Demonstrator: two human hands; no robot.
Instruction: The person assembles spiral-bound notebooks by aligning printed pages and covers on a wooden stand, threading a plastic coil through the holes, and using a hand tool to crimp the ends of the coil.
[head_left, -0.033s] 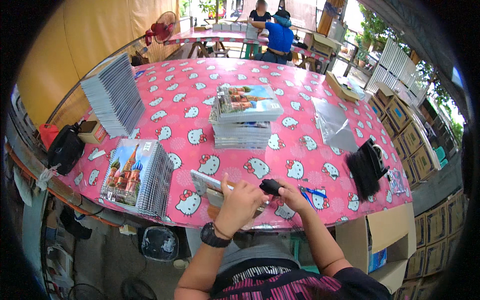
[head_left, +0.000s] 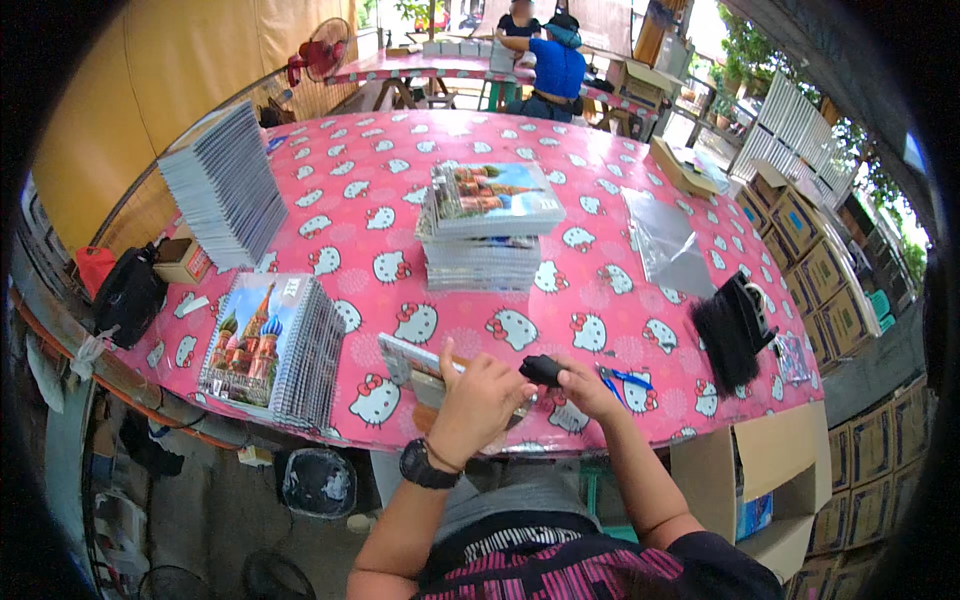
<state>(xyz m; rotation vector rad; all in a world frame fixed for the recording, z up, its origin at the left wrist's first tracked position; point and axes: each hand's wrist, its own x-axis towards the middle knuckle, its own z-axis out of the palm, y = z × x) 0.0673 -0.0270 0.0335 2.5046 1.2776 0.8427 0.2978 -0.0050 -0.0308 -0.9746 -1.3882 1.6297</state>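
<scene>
Near the table's front edge, my left hand is closed on a notebook that stands tilted on its edge. A brown wooden-looking piece shows beneath it, partly hidden by the hand. My right hand grips a small black thing beside the notebook's right end; its kind cannot be made out. Blue-handled pliers lie just right of that hand. To the left sits a stack of spiral notebooks with a colourful domed building on the cover. Another notebook pile stands beyond my hands.
A tall notebook stack rises at the far left, near a black bag. Clear plastic sheets and a black brush lie on the right. An open carton stands by the front right edge. Two people sit at a farther table.
The whole view has shifted very slightly, with the table a little higher in the picture. Both hands keep their hold in nearly the same place.
</scene>
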